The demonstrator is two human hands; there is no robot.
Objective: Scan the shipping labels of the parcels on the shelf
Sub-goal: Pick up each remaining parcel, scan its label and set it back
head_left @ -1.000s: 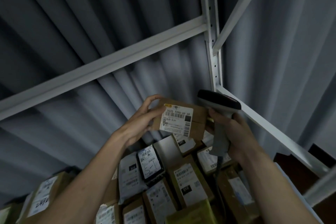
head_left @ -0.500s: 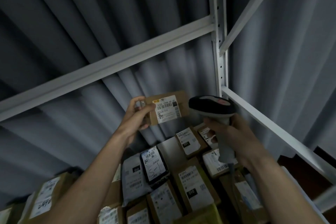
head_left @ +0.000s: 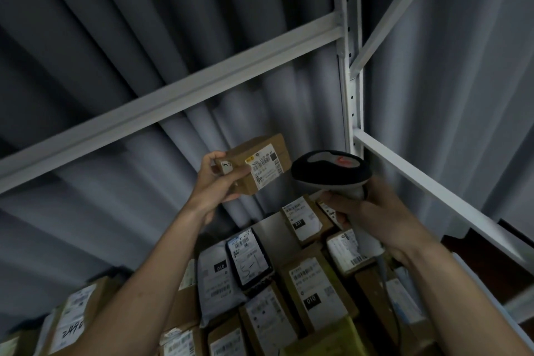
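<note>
My left hand point(head_left: 217, 182) grips a small brown cardboard parcel point(head_left: 257, 163) by its left end, lifted above the shelf. Its white shipping label point(head_left: 264, 169) with barcodes faces me and tilts slightly. My right hand point(head_left: 372, 208) is wrapped around the handle of a grey and black barcode scanner point(head_left: 331, 172), whose head sits just right of the parcel, close to the label. Below both hands, several labelled parcels point(head_left: 315, 289) lie packed together on the shelf.
A white metal shelf upright point(head_left: 351, 72) stands behind the scanner, with a crossbeam point(head_left: 173, 98) overhead and a side rail point(head_left: 433, 191) running down to the right. Grey curtain folds hang behind. A black pouch point(head_left: 250, 260) and a yellow-green package point(head_left: 326, 341) lie among the boxes.
My left hand has raised the small parcel up and away from the pile, tilting its label. The scanner has stayed beside it on the right, its head now close to the label.
</note>
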